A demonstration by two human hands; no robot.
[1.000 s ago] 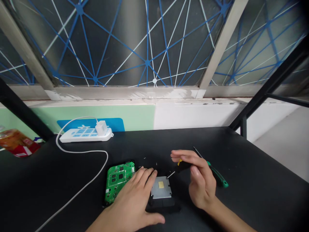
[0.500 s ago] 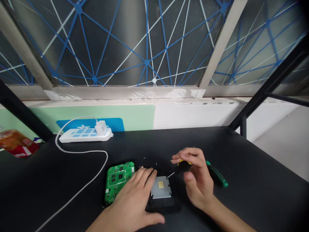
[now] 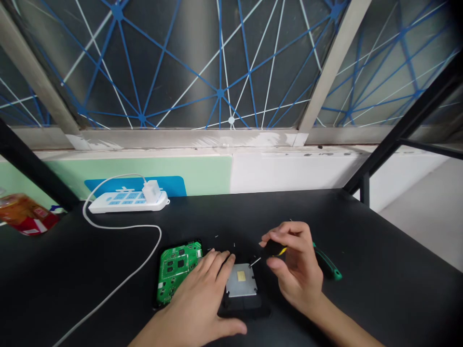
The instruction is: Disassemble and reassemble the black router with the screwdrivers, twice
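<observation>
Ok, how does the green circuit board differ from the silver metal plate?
The circuit board is green, while the metal plate is silver-grey. The circuit board carries several dark chips; the metal plate is mostly plain around one pale yellow square. The screwdriver reaches the metal plate's upper right corner, while the circuit board's visible part has no tool on it. Both are partly hidden by the left hand.

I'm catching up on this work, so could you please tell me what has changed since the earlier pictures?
The right hand has brought its thumb leftward toward the screwdriver, whose yellow marking now shows farther right. The screwdriver's tip, left hand, circuit board and metal plate stayed put.
</observation>
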